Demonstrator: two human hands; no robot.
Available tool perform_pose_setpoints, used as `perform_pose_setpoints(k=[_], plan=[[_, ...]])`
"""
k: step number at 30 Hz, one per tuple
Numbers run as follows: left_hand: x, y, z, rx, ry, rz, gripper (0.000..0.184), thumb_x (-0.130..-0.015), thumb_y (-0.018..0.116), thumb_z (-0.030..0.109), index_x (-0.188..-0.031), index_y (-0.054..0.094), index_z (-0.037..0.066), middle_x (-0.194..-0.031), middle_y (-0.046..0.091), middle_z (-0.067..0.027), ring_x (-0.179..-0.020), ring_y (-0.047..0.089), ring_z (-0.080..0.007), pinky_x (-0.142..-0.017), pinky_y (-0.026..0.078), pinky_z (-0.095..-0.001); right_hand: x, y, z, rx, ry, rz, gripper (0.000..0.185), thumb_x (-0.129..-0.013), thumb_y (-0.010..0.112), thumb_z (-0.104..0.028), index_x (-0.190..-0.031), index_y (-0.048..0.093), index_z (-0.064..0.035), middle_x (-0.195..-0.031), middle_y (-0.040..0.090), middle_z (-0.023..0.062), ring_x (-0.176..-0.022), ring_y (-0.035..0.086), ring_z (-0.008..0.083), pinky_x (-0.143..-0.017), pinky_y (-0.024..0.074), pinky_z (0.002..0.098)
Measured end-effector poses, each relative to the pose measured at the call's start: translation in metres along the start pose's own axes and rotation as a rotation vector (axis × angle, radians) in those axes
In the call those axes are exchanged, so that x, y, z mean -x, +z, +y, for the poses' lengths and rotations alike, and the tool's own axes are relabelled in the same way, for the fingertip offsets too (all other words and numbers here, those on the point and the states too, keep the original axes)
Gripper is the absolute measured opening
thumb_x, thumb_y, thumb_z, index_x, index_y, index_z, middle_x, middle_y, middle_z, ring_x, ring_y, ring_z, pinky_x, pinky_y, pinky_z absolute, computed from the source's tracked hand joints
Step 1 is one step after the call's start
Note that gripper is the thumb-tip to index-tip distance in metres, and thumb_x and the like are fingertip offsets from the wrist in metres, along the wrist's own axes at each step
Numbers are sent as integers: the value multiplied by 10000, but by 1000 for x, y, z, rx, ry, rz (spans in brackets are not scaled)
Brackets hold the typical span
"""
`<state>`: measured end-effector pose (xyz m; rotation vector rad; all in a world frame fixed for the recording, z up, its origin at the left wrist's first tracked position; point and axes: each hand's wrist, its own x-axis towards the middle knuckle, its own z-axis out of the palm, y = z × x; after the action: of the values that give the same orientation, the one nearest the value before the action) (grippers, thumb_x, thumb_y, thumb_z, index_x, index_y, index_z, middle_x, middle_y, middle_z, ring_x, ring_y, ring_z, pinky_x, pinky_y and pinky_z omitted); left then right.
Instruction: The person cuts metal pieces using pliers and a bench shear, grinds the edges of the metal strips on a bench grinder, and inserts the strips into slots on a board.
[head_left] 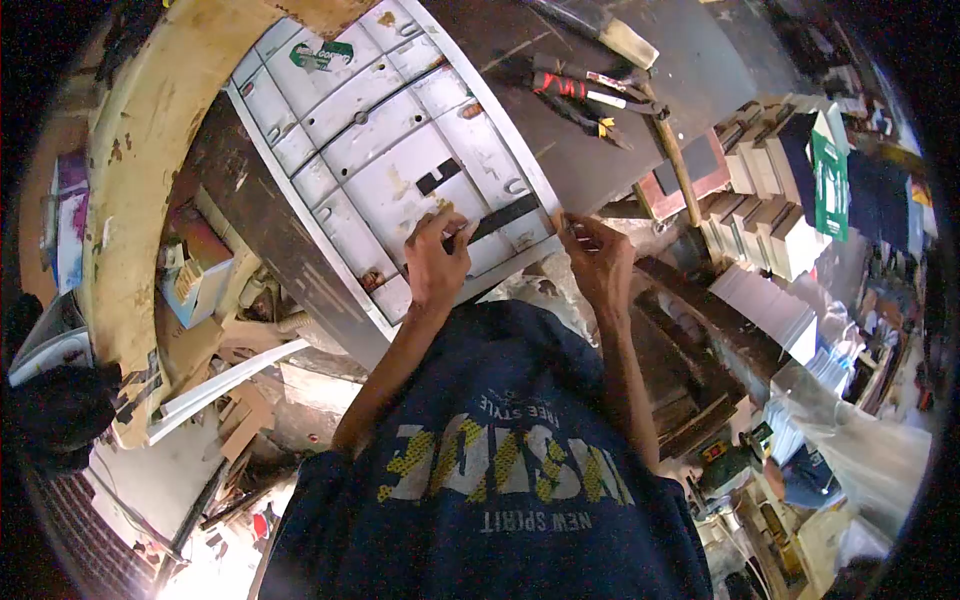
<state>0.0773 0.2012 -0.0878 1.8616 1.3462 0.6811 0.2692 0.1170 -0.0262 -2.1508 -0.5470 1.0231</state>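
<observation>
A white rectangular panel with ribs and a raised rim lies tilted on the dark table. My left hand rests over its near part, fingers curled at the left end of a dark flat strip. At the panel's near right corner, my right hand has its fingertips pressed together by the rim; whatever is between them is too small to tell. A small black notched piece sits on the panel beyond the strip.
Pliers with red grips, a hammer with a wooden handle and a brush lie on the table beyond the panel. Stacks of paper blocks stand at the right. A curved yellowish board rises at the left.
</observation>
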Motion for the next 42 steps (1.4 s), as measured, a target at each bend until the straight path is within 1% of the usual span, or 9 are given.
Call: perform_pose_setpoints(k=[12,17,27,35,36,38,40,41,42], plan=[[0,4,0,-170,-12,-3,147,-766,772,117,-882,692,74,-913,700,-108,-769,657,-246,-694,523,-386,4,35,30,107,-96,-106,221,-847,712,-121,-1046,726,-25,-872,735,136,-744,702,186,-656,545,322],[-3,-2,8,-202,-78,-57,98,-751,738,112,-840,699,115,-952,694,-133,-822,649,-307,-746,514,-428,-2,62,34,201,-576,89,191,-857,671,-70,-1032,704,1,-814,676,171,-701,682,264,-631,529,347],[-4,-5,6,-202,-114,-68,161,-723,690,73,-870,706,138,-1062,672,-164,-973,642,-373,-811,509,-464,-8,78,13,251,-665,31,164,-846,643,-42,-990,690,21,-792,648,208,-720,646,365,-630,507,419],[-3,-1,15,-274,-165,5,115,-723,687,79,-834,667,97,-856,662,-124,-884,635,-322,-744,511,-437,7,67,10,714,-462,-212,286,-782,533,-4,-1025,675,-50,-907,663,227,-852,661,366,-739,538,461],[-7,-1,11,-261,-142,20,115,-723,687,79,-834,667,97,-856,662,-124,-884,635,-322,-744,511,-437,12,70,34,590,-584,-35,273,-805,512,-14,-999,702,-27,-799,645,219,-727,635,387,-628,501,458],[-5,0,-3,-230,-138,-99,99,-727,682,67,-816,663,107,-851,661,-126,-882,635,-304,-765,508,-423,29,68,41,383,-536,-30,304,-785,503,5,-1015,699,-29,-811,650,215,-752,640,382,-659,506,456],[5,7,-45,-85,269,43,161,-701,655,-6,-836,672,80,-854,671,-99,-882,626,-278,-789,501,-397,43,66,69,171,-437,-127,371,-750,472,50,-1036,696,-26,-851,667,202,-830,647,374,-759,507,455],[3,19,-72,41,509,174,189,-688,646,-37,-851,675,53,-852,671,-90,-886,620,-275,-794,498,-392,33,79,94,373,-393,-287,355,-726,511,54,-1018,699,-19,-898,666,201,-862,635,382,-789,496,463],[3,-1,-64,-83,465,-4,160,-761,701,15,-900,708,94,-978,691,-63,-929,622,-277,-866,470,-411,59,60,37,534,-334,-238,293,-730,586,-4,-999,700,-14,-919,656,207,-878,630,377,-783,499,474]])
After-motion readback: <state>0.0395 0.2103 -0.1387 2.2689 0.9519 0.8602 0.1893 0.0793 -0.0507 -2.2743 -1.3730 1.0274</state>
